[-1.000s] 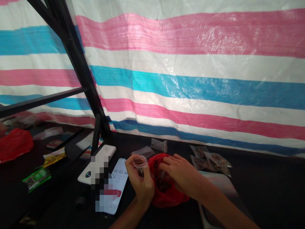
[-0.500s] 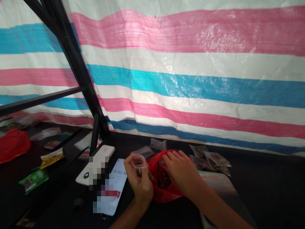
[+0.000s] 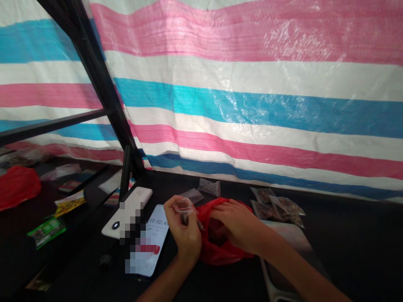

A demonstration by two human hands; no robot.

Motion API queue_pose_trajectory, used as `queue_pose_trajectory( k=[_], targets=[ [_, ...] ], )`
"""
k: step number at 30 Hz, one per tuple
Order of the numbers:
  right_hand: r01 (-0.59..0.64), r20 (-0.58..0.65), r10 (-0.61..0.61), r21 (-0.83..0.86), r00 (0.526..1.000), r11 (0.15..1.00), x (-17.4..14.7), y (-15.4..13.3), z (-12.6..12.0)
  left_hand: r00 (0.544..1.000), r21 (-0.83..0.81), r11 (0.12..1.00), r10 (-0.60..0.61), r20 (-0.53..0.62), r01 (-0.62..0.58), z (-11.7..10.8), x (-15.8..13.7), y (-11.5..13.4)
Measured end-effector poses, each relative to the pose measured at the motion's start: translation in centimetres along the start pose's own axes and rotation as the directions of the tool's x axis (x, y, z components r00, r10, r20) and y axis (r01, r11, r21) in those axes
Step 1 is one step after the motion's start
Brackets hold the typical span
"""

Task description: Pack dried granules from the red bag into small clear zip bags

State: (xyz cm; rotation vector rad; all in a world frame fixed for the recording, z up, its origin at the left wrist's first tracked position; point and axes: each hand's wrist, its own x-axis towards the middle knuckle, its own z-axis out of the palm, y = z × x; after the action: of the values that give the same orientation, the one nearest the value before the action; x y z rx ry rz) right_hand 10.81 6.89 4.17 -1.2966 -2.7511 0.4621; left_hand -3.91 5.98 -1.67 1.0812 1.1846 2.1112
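Note:
My left hand [image 3: 185, 235] is closed around a small clear zip bag [image 3: 184, 205], holding its mouth upward; some dark contents show inside it. Just to the right lies a crumpled red plastic bag [image 3: 226, 256] with its top open and dark brown pieces within. My right hand [image 3: 233, 222] reaches over the red bag's opening from the right, its fingers bent together and pointing down into it. The fingertips are hidden, so what they pinch cannot be made out.
Filled clear bags [image 3: 280, 205] lie behind a silvery flat device [image 3: 289, 243] on the right. Flat clear bags [image 3: 209, 186] rest behind my hands. On the left are a phone [image 3: 157, 239] showing a timer, a white device [image 3: 135, 201], a green packet [image 3: 47, 230] and a black post [image 3: 126, 167].
My right hand's fingers have shifted from the red bag's rim down into its opening. My left hand keeps the clear bag in nearly the same place. The view has tilted slightly.

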Motion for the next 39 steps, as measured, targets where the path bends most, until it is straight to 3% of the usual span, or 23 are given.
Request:
queue_pose_trajectory(
  k=[3,6,10,12,14,16,19,25,29,33,36,39],
  targets=[
    [-0.045,0.035,0.041,0.133,0.999,0.990,-0.5,0.6,-1.0,0.999,0.041,0.998,0.048,0.017,-0.048,0.2,0.2,0.2],
    [-0.020,0.047,0.003,0.353,0.999,0.935,-1.4,1.0,-2.7,0.996,0.061,0.997,0.044,0.077,-0.049,0.3,0.2,0.1],
    [0.029,-0.052,-0.004,0.494,0.999,0.869,-2.8,1.0,-5.0,0.974,0.167,0.984,0.015,0.226,-0.054,-0.1,-0.1,-0.5],
    [0.041,-0.156,0.033,0.448,0.987,0.893,-3.0,0.6,-5.6,0.945,0.257,0.960,0.027,0.327,-0.116,-0.3,-0.3,-0.8],
    [0.062,-0.298,0.031,0.297,0.954,0.953,-2.9,0.3,-5.6,0.909,0.330,0.923,0.048,0.415,-0.199,-0.5,-0.6,-0.8],
    [0.104,-0.403,-0.069,0.066,0.913,0.992,-2.7,0.0,-5.3,0.883,0.368,0.893,0.065,0.465,-0.260,-0.5,-0.8,-0.8],
    [0.165,-0.426,-0.235,-0.196,0.874,0.967,-2.4,-0.2,-4.7,0.874,0.368,0.892,0.057,0.482,-0.262,-0.3,-1.0,-0.9],
    [0.158,-0.501,-0.274,-0.262,0.821,0.952,-2.5,0.4,-4.6,0.874,0.342,0.917,0.015,0.486,-0.206,-0.4,-1.1,-1.2],
    [-0.013,-0.473,-0.070,-0.170,0.878,0.985,-2.6,1.1,-4.5,0.880,0.276,0.943,0.036,0.474,-0.187,-0.4,-0.8,-0.7],
    [-0.020,-0.223,0.006,-0.063,0.975,0.998,-2.3,0.9,-4.2,0.925,0.240,0.959,0.050,0.376,-0.150,-0.2,-0.4,-0.1],
    [0.012,-0.229,0.013,0.106,0.973,0.994,-1.9,-0.3,-3.9,0.925,0.216,0.969,0.030,0.378,-0.120,-0.3,-0.2,-0.1],
    [0.006,-0.314,0.080,0.263,0.946,0.965,-1.5,-1.7,-3.4,0.897,0.166,0.968,0.099,0.431,-0.187,-0.5,-0.2,-0.5]
  ],
)
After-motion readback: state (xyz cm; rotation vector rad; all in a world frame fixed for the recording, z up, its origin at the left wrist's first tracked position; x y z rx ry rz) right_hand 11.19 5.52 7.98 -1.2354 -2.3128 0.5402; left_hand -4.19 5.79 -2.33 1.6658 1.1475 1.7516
